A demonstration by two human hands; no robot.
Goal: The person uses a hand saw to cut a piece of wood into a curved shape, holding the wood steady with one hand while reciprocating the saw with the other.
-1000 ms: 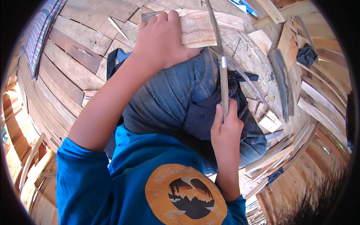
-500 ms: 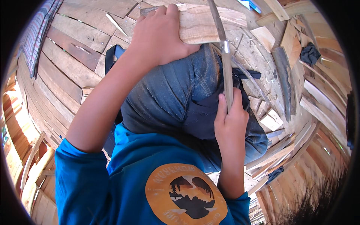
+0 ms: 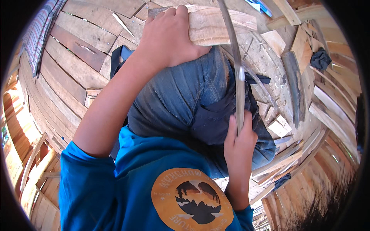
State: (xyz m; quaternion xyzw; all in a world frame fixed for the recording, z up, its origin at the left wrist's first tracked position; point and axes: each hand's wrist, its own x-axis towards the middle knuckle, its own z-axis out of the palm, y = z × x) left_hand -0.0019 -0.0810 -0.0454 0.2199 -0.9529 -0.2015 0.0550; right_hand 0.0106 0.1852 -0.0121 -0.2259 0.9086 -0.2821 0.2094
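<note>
My left hand [image 3: 165, 40] grips a pale wooden board [image 3: 210, 27] at its left end, fingers over the far edge and thumb along the near side. The board lies crosswise just beyond my bent leg in dark jeans [image 3: 173, 92]. In my right hand [image 3: 242, 140] is the wooden handle of a machete [image 3: 239, 90], closed in my fingers. A shiny metal collar joins handle and blade. The blade, seen nearly edge-on, points away from me and crosses over the board's right part. Whether it touches the wood I cannot tell.
Wood chips and offcuts [image 3: 280, 126] litter the plank floor [image 3: 77, 50] on the right. A dark-edged slab [image 3: 293, 84] lies there, with a black cloth [image 3: 320, 59] beyond it. Several boards [image 3: 333, 109] rest at the far right. A striped mat [image 3: 40, 34] is at the left.
My right hand has drawn the machete back toward my body, and its collar now sits nearer to me. My left hand still holds the board in about the same place.
</note>
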